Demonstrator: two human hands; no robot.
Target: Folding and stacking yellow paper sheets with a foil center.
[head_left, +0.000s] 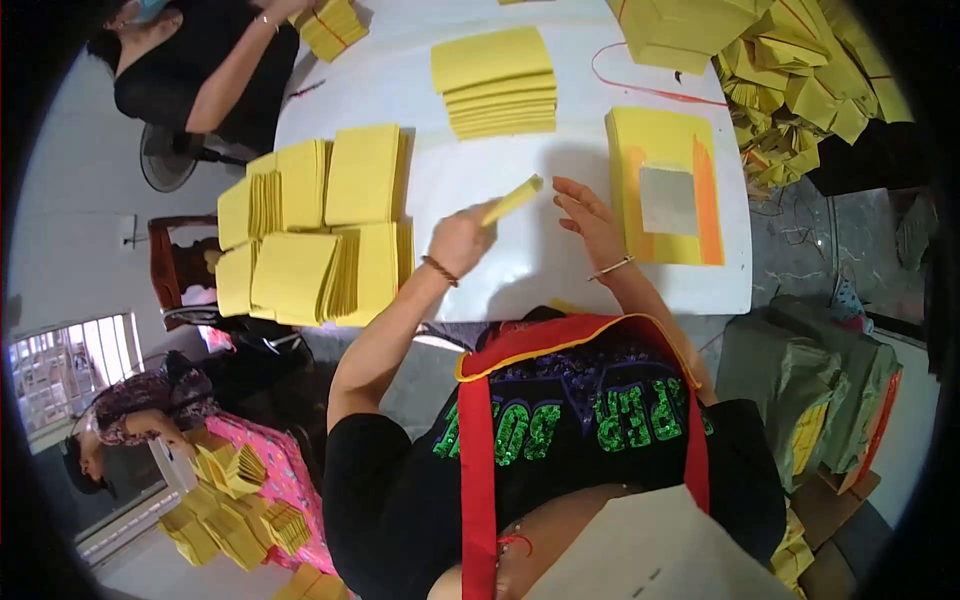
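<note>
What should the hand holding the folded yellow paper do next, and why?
Probably carry it left and lay it on the folded stacks. The left hand grips one folded yellow paper above the white table, and the folded stacks lie just to its left. The right hand is open and empty beside the flat pile with orange and silver.
</note>
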